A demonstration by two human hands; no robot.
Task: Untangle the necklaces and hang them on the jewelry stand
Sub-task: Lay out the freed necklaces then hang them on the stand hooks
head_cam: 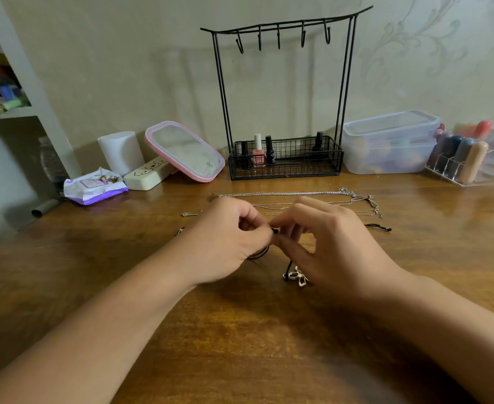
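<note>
Both hands, the left hand (pixel 228 237) and right hand (pixel 327 243), are close together, pinching the black cord necklace (pixel 275 230) above the tabletop (pixel 240 330), probably to loosen a knot before hanging it on the jewelry stand (pixel 283 27).

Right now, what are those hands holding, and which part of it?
Both hands, left hand and right hand, pinch a black cord necklace at a small knot or bead between their fingertips. Its silver pendant dangles below onto the table.
</note>
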